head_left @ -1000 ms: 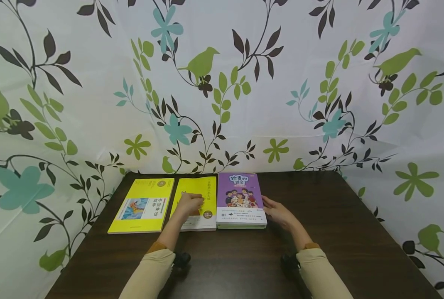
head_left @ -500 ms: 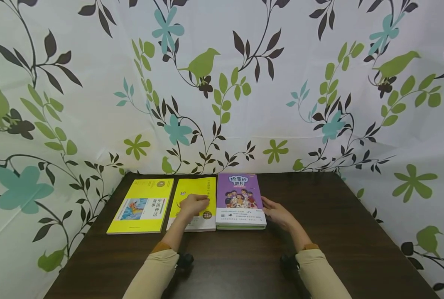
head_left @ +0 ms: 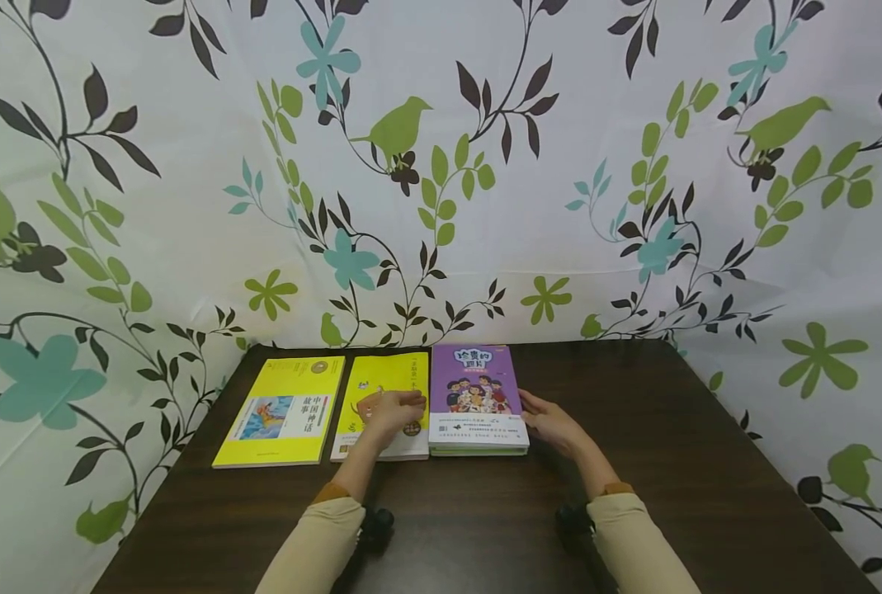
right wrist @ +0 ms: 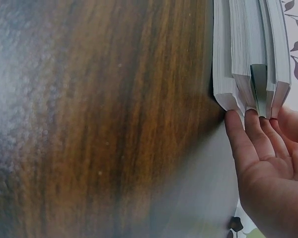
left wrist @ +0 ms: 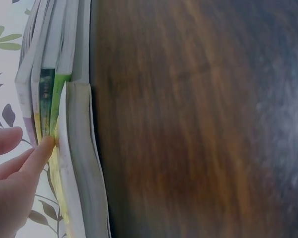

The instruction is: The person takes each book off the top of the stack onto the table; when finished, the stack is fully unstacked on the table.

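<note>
A stack of several books topped by a purple book point(head_left: 474, 388) lies at the table's far edge in the head view. My right hand point(head_left: 555, 426) rests against its right side. In the right wrist view, extended fingers point(right wrist: 242, 139) press the page edges of the uneven stack point(right wrist: 248, 54). Over the middle yellow book point(head_left: 366, 371), my left hand point(head_left: 390, 415) reaches toward the stack's left side. The left wrist view shows a left fingertip point(left wrist: 45, 145) touching the spines of the stack point(left wrist: 52, 59), above the yellow book point(left wrist: 79, 148).
Another yellow book point(head_left: 280, 410) lies flat at the left, a narrow gap from the middle one. The dark wooden table point(head_left: 634, 396) extends to the right and in front. A patterned cloth point(head_left: 559, 206) hangs behind the table's far edge.
My left hand has slid rightward over the middle yellow book to the stack's left side, uncovering more of that cover. The right hand keeps its place against the stack.
</note>
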Demonstrator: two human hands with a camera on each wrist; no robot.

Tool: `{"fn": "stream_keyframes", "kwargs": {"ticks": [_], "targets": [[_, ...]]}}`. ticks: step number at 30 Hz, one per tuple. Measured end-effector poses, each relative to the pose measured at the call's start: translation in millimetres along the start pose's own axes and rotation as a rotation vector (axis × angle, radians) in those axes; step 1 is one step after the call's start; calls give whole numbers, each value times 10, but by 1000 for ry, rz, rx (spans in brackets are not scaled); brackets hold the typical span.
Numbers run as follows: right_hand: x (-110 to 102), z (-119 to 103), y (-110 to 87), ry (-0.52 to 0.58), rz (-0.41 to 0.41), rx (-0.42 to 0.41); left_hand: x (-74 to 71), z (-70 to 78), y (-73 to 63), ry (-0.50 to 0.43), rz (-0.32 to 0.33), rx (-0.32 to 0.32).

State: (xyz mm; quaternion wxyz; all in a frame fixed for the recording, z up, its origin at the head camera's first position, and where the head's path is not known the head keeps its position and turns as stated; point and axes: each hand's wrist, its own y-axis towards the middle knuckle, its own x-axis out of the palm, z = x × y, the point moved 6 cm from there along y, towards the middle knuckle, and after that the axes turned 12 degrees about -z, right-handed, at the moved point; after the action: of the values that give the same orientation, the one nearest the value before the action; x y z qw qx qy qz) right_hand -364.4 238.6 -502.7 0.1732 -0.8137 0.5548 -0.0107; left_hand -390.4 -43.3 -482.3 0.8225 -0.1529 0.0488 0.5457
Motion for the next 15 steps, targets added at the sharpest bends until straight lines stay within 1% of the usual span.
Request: {"fn": "stream_keyframes", "kwargs": {"ticks": [3, 6, 12, 15], "targets": [[2, -10, -2, 3, -4, -5, 52, 0, 14, -36, -26, 13], [4, -17, -3, 8, -6, -15, 97, 3, 35, -46, -40, 22], [10, -17, -3, -5, 0, -19, 173, -5, 71, -70, -74, 2], [-1, -17, -4, -17, 24, -17, 199, -13, 77, -100, -100, -12]]}}
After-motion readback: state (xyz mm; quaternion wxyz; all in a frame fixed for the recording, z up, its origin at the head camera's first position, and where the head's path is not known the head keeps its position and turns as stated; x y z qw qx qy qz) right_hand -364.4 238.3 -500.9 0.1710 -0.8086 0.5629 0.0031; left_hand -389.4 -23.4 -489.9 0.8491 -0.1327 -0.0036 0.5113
